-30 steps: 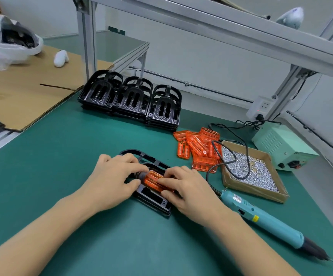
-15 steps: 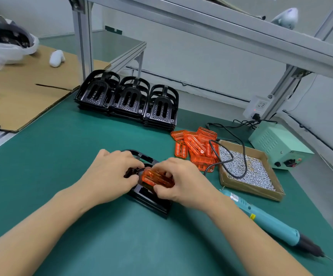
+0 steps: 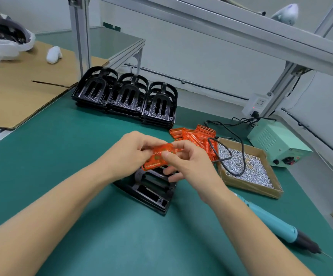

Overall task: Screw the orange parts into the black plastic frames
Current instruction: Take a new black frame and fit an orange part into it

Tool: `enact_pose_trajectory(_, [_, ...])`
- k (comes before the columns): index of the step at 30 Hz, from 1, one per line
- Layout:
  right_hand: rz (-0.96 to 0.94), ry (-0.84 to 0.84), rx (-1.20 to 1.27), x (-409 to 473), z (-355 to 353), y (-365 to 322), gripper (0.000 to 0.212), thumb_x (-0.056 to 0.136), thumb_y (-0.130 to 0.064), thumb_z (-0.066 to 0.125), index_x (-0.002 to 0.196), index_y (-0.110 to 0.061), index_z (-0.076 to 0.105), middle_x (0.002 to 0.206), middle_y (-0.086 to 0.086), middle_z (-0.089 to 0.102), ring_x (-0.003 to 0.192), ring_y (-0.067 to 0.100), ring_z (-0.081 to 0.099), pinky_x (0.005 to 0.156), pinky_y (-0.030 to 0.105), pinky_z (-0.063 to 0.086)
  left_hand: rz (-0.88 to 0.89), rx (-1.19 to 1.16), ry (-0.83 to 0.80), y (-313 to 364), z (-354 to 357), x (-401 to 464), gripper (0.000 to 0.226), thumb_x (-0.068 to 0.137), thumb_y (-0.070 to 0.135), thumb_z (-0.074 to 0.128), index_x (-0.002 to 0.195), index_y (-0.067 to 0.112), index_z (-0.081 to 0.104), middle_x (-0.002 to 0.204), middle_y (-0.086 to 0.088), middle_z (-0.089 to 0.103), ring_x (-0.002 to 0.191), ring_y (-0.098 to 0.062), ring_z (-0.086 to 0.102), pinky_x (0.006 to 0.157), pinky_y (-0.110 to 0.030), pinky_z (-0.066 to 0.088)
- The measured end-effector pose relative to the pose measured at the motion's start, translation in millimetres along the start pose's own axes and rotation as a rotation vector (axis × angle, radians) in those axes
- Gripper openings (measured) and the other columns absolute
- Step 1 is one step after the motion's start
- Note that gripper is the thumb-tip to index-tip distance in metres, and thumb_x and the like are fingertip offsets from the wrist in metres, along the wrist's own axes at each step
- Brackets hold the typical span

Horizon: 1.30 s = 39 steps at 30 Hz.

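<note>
Both hands, the left hand (image 3: 130,154) and right hand (image 3: 187,164), pinch one orange part (image 3: 157,156) above the black frame (image 3: 151,188); it looks light, stiff and thin, best held by its edges.

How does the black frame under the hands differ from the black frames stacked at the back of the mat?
The black frame under the hands lies alone on the green mat; the stacked black frames sit in three piles side by side. The near one is partly hidden by both hands, which hold an orange part above it; the stacked ones are untouched and in full view. No orange part shows in either. Both are glossy black plastic.
</note>
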State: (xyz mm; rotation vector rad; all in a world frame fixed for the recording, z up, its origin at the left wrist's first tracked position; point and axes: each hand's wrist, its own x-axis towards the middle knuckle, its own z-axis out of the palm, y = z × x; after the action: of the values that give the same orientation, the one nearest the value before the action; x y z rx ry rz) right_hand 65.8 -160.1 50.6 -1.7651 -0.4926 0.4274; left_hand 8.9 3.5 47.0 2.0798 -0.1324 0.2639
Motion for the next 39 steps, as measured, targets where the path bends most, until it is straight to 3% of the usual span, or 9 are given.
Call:
enact_pose_trajectory(3, [-0.112,0.070,-0.232,-3.2,-7.9,2.0,0.006,0.085,-0.017,0.072,0.084,-0.016,0.067,0.067,0.000,0.062,0.057,0.010,0.055,0.050,0.024,0.047,-0.037,0.105,-0.070,0.1,-4.6,9.1,0.037,0.087,-0.002,0.058,0.097,0.028,0.076,0.084,0.013,0.073,0.085,-0.004,0.067,0.082,-0.026,0.050])
enact_pose_trajectory(7, [-0.022,0.090,-0.271,-9.9,-10.6,12.0,0.013,0.086,-0.010,0.069,0.073,-0.015,0.066,0.053,-0.003,0.060,0.045,0.009,0.051,0.043,0.025,0.044,-0.089,0.065,-0.124,0.1,-1.7,10.9,0.032,0.085,0.001,0.063,0.093,0.030,0.072,0.092,0.005,0.074,0.088,-0.010,0.068,0.089,-0.029,0.052])
enact_pose_trajectory(11, [0.089,0.060,-0.284,-13.0,-11.2,23.7,0.016,0.088,-0.006,0.065,0.073,-0.009,0.066,0.052,0.000,0.062,0.042,0.009,0.054,0.040,0.022,0.045,-0.104,0.128,-0.057,-16.7,-11.8,5.7,0.033,0.086,0.007,0.065,0.090,0.040,0.068,0.101,0.019,0.069,0.100,0.005,0.060,0.099,-0.029,0.044])
enact_pose_trajectory(15, [0.084,0.051,-0.356,-12.0,-10.6,32.0,0.016,0.088,-0.009,0.066,0.073,-0.010,0.067,0.052,-0.002,0.062,0.041,0.007,0.053,0.040,0.021,0.044,-0.131,0.164,-0.100,-30.1,-21.6,-1.8,0.038,0.085,0.007,0.065,0.088,0.045,0.068,0.107,0.020,0.065,0.105,-0.001,0.058,0.103,-0.035,0.041])
enact_pose_trajectory(21, [-0.032,0.040,-0.663,-4.9,-10.6,31.7,0.014,0.086,-0.020,0.070,0.071,-0.021,0.070,0.061,-0.005,0.066,0.048,0.005,0.052,0.058,0.029,0.051,-0.116,0.262,-0.184,-34.2,-16.0,-4.7,0.041,0.080,0.014,0.073,0.100,0.048,0.064,0.108,0.031,0.056,0.119,-0.006,0.046,0.111,-0.039,0.028])
enact_pose_trajectory(24, [-0.063,0.047,-0.758,-2.5,-10.9,28.5,0.014,0.084,-0.020,0.069,0.071,-0.023,0.070,0.065,-0.006,0.065,0.056,0.010,0.058,0.064,0.032,0.055,-0.139,0.362,-0.240,-35.1,-12.1,-5.0,0.038,0.080,0.022,0.073,0.111,0.043,0.064,0.114,0.027,0.054,0.125,-0.014,0.039,0.113,-0.040,0.021])
enact_pose_trajectory(27, [-0.071,0.049,-0.805,-2.3,-11.9,28.4,0.010,0.085,-0.020,0.068,0.075,-0.021,0.071,0.069,-0.005,0.067,0.064,0.013,0.062,0.067,0.033,0.054,-0.135,0.413,-0.254,-35.2,-9.8,-5.0,0.037,0.081,0.026,0.072,0.115,0.039,0.064,0.116,0.022,0.054,0.125,-0.013,0.037,0.113,-0.038,0.015])
enact_pose_trajectory(33, [-0.159,0.051,-0.712,-5.5,-15.1,32.0,0.006,0.084,-0.031,0.072,0.079,-0.027,0.072,0.071,-0.011,0.067,0.063,0.001,0.056,0.067,0.026,0.048,-0.066,0.528,-0.250,-33.5,-4.5,-0.2,0.033,0.082,0.031,0.070,0.114,0.037,0.065,0.109,0.023,0.052,0.117,-0.001,0.037,0.101,-0.028,0.015])
enact_pose_trajectory(39, [-0.123,-0.071,-0.718,-10.1,-15.2,35.7,0.034,0.076,-0.039,0.079,0.108,-0.027,0.072,0.083,-0.012,0.056,0.073,0.005,0.051,0.077,0.032,0.046,-0.047,0.583,-0.229,-36.2,-1.4,2.1,0.027,0.085,0.031,0.066,0.109,0.042,0.065,0.102,0.024,0.049,0.112,-0.001,0.037,0.093,-0.027,0.013])
